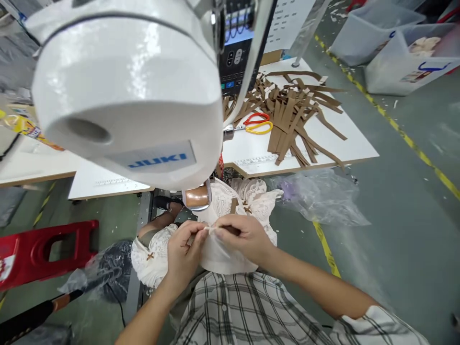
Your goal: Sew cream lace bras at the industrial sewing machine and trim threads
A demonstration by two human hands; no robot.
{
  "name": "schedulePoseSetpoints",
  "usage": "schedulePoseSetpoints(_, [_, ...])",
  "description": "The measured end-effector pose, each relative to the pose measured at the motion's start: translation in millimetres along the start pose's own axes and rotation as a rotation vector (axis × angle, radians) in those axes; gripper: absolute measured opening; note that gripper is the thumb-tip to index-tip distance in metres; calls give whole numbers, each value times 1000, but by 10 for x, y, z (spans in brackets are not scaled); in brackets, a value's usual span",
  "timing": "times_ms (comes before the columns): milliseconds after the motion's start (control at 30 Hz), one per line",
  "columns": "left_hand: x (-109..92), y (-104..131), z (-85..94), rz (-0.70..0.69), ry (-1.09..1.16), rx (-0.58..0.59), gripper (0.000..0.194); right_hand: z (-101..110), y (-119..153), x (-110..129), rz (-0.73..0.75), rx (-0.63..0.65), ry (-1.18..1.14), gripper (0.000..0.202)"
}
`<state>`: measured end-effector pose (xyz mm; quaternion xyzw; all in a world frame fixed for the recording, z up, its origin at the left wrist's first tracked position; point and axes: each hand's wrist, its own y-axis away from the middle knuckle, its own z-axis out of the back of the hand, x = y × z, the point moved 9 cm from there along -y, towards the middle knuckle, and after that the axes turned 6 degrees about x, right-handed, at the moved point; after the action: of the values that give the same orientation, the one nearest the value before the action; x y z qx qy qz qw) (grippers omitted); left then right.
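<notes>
HANDS: left hand (185,254) and right hand (241,235) met over the lap, fingers pinched together on a white lace garment (230,225) | POSITION: held below sewing machine (129,91), close for fine handling | WORKTOP (323,158): brown strips (291,115) and scissors (258,123) parked near right edge, within reach.

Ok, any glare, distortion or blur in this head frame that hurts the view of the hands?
Head view: bright glare on the sewing machine head, which bulges from wide-angle distortion; left hand and right hand are evenly lit and fairly sharp on the white lace fabric; frame edges curve.
</notes>
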<state>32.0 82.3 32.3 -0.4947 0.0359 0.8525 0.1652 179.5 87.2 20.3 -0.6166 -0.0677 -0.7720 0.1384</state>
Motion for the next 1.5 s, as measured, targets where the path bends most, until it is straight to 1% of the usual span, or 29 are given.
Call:
schedulePoseSetpoints(67, [-70,-6,41,-44,-73,-7,9,100,-64,41,4,-2,126,15])
schedulePoseSetpoints(100, [-130,-9,52,-88,-109,4,9,128,-101,84,23,16,195,16])
schedulePoseSetpoints(200, [-321,-13,68,-233,-173,55,10,87,-192,198,78,155,317,18])
schedulePoseSetpoints(300, [-424,-20,91,-299,-206,86,12,4,-225,205,45,287,294,22])
schedulePoseSetpoints(433, [-428,-46,99,-284,-201,117,11,-49,-207,157,-34,388,187,21])
schedulePoseSetpoints(600, [-448,-74,85,-284,-185,145,9,-65,-164,68,-160,470,66,20])
schedulePoseSetpoints(700, [-443,-94,74,-269,-180,162,10,-74,-142,66,-181,511,41,20])
schedulePoseSetpoints(767, [-401,-112,63,-229,-179,179,8,-78,-131,69,-188,534,43,19])
schedulePoseSetpoints(833, [-346,-129,59,-185,-189,191,6,-74,-127,66,-194,540,48,18])
schedulePoseSetpoints(867, [-321,-135,49,-167,-198,207,8,-71,-126,62,-196,538,52,18])
schedulePoseSetpoints(967, [-270,-140,-33,-142,-241,307,13,-87,-106,38,-206,531,52,17])
schedulePoseSetpoints(1033, [-252,-141,-75,-121,-299,348,19,-91,-87,31,-201,494,73,14])
schedulePoseSetpoints(1100, [-257,-150,-73,-102,-358,327,26,-50,-96,93,-132,401,158,12])
schedulePoseSetpoints(1167, [-266,-164,-63,-81,-373,302,28,13,-138,240,-5,291,280,11])
schedulePoseSetpoints(1200, [-265,-173,-49,-69,-360,286,27,34,-174,324,57,255,330,12])
schedulePoseSetpoints(1233, [-260,-187,-13,-59,-346,254,26,45,-226,398,103,242,361,12])
schedulePoseSetpoints(1300, [-242,-219,118,-58,-379,141,19,51,-384,497,134,263,378,13])
schedulePoseSetpoints(1333, [-254,-228,192,-96,-433,79,16,56,-482,526,125,281,379,14])
schedulePoseSetpoints(1400, [-328,-218,293,-261,-594,-19,16,57,-671,554,83,324,399,21])
schedulePoseSetpoints(1433, [-365,-197,305,-367,-674,-37,21,51,-747,562,62,346,419,26])
schedulePoseSetpoints(1500, [-393,-145,297,-552,-783,-36,35,31,-843,578,35,386,465,35])
